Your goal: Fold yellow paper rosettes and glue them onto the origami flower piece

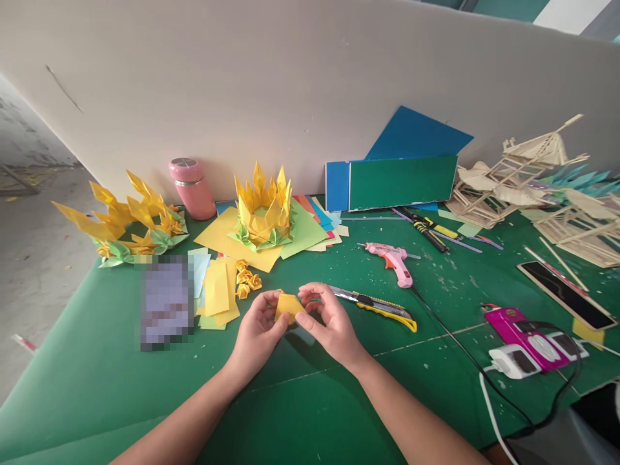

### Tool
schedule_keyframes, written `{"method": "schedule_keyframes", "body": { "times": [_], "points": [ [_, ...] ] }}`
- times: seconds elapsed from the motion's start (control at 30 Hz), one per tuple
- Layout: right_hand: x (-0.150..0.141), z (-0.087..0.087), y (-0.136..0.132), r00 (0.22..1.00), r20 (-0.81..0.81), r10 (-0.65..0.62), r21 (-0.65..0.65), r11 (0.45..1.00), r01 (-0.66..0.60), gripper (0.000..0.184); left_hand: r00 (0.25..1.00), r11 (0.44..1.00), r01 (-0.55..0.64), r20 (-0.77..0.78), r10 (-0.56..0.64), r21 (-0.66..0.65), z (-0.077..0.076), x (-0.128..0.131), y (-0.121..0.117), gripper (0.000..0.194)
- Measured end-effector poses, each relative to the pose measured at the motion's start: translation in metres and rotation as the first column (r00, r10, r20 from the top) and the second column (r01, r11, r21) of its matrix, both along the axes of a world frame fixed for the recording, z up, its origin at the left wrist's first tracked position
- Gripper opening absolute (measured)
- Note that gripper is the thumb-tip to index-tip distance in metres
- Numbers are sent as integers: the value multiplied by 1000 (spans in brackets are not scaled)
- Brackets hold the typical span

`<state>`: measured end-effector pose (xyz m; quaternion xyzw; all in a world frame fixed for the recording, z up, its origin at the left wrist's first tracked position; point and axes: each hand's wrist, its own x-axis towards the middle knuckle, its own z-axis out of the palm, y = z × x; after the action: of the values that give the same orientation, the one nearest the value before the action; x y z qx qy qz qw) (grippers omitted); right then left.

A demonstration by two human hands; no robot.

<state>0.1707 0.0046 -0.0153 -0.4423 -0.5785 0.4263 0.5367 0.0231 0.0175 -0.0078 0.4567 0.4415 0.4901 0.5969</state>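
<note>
A small folded piece of yellow paper is held up between my two hands over the green table. My left hand pinches its left side, the thumb in front and the other fingers curled behind. My right hand has its thumb at the paper's lower right edge, with its fingers bent behind and above. Just left of my hands lie several small folded yellow paper roses and a stack of yellow paper sheets. Close to my right hand is a yellow utility knife.
Behind stand two yellow paper crowns and a pink tumbler. On the right are a pink glue gun, its black cord, a magenta power strip, a phone and wooden stick models. A pale board closes off the back.
</note>
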Motion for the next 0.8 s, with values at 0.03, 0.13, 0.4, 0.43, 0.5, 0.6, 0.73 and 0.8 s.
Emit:
{"method": "schedule_keyframes", "body": {
  "times": [0.03,0.13,0.4,0.43,0.5,0.6,0.73,0.8],
  "points": [
    [0,0,0,999,47,-12,41,999,10,25,1000,1000,19,-20,-19,3,-1,0,0,30],
    [1,0,1,988,151,-41,113,993,24,19,994,998,51,-99,-48,25,-3,0,-2,29],
    [-2,1,2,991,95,-97,126,988,85,10,993,999,14,-122,-8,50,-3,0,-1,26],
    [-3,1,1,989,102,-111,141,985,96,9,992,999,12,-122,-6,44,-3,1,-2,27],
    [-3,2,0,982,130,-140,177,977,116,9,993,999,-12,-113,16,40,-2,2,-3,30],
    [-3,4,-1,965,183,-187,238,961,141,11,996,996,-65,-60,68,56,-1,3,-4,31],
    [-1,5,-2,925,283,-255,367,920,141,10,997,996,-66,-22,67,63,3,4,-6,31],
    [0,4,-2,910,320,-262,427,898,108,14,998,997,-37,-49,40,65,5,3,-6,27]
  ]
}}
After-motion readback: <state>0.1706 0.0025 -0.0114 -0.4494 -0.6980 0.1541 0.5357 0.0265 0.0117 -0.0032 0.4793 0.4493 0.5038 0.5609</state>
